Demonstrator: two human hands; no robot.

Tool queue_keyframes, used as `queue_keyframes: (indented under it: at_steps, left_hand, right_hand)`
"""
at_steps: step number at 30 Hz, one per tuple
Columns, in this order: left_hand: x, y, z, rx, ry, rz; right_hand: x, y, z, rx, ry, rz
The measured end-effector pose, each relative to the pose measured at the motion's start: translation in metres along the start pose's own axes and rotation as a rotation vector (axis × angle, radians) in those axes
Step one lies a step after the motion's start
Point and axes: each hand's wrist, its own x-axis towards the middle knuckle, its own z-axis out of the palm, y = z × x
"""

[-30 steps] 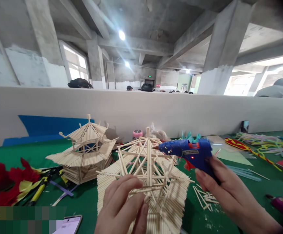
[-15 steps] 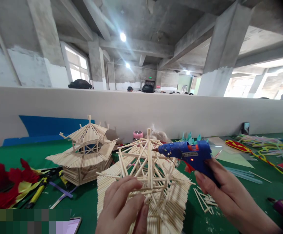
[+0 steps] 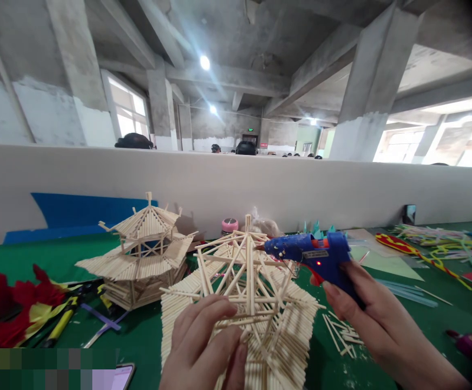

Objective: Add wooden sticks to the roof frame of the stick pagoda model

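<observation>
My right hand (image 3: 376,309) grips a blue hot glue gun (image 3: 309,252) with a red trigger and a lit red light. Its nozzle points left, at the upper frame of a pagoda model (image 3: 288,325) built of pale wooden sticks. The model's top roof is a bare frame of sticks, while the lower roof is covered in close rows. In front of the model, my left hand (image 3: 203,344) is closed in a pinch, with the pale end of a small wooden stick showing between thumb and finger. The rest of that stick is hidden.
A roofed stick pagoda (image 3: 146,260) stands to the left. Loose stick pieces (image 3: 343,333) and clear glue sticks (image 3: 408,292) lie at right. Red and yellow cloth (image 3: 25,303), a phone (image 3: 124,375) and a pink round item (image 3: 230,224) are around. A white partition (image 3: 301,187) runs behind.
The glue gun in my right hand has shifted very slightly to the left. My left hand and the pagoda models look almost unchanged.
</observation>
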Motion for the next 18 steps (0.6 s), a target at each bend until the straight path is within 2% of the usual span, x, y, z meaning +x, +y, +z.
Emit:
queue_keyframes:
  at_steps: [8,13,18]
  left_hand:
    - [0.001,0.000,-0.003,-0.009,-0.026,-0.014]
    - [0.003,-0.005,-0.009,0.072,-0.127,0.099]
    - [0.003,-0.005,-0.013,0.090,-0.159,0.096]
  right_hand:
    - [-0.011,0.009,-0.002,-0.108,0.028,-0.049]
    - [-0.016,0.009,-0.003,-0.123,0.003,-0.024]
    - [-0.019,0.009,-0.003,-0.135,-0.018,-0.036]
